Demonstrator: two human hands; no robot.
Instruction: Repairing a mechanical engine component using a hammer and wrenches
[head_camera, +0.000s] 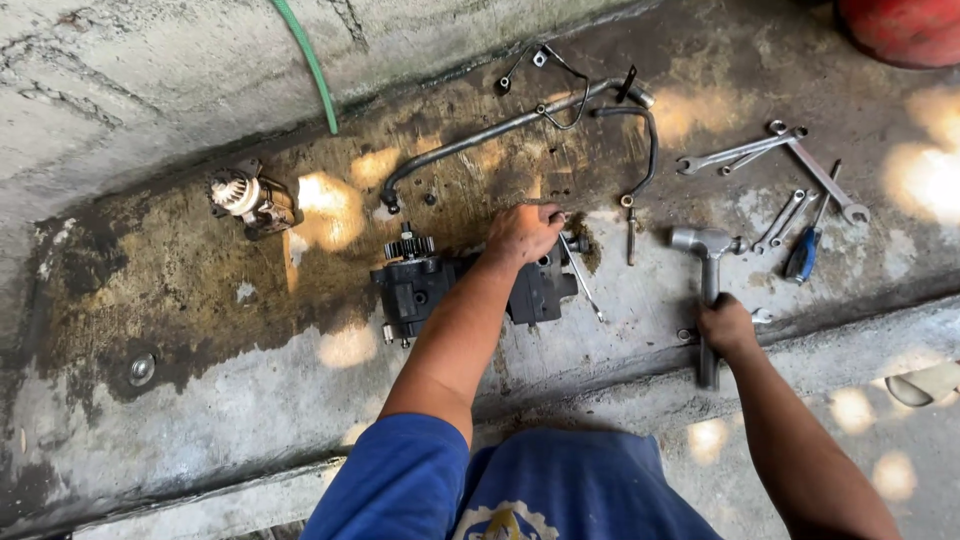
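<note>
Left hand (523, 232) closed, knuckles up, gripping something small at the top of the black pump housing (440, 285); what exactly it pinches can't be told, fingers hide it. Left arm stretched forward and up from the blue sleeve (400, 480), forearm crossing over the middle of the housing. Right hand (726, 326) wrapped tight round the handle of a metal hammer (707, 290), head pointing away from the person, hammer lying on or just above the concrete ledge (200, 400); right arm comes in from the lower right, elbow bent outward. Hands well apart, each clamped on its own thing.

Pump housing sits mid-ledge, on the oily dark patch, a small gear (408, 243) sticking up at its far left end. Thin metal rod (582, 280) lies just right of the housing, near the left hand. Bent steel pipe (480, 135) runs along the far side of the ledge, a black hose (645, 150) and thin wire (560, 90) at its right end. Toothed shaft part (250, 200) toward the far left. Wrenches (800, 165) scattered at the far right, a blue-handled screwdriver (803, 250) among them. Washer (141, 369) near the left edge. Green hose (310, 65) on the wall behind. Red drum (900, 30) at the top right corner.
</note>
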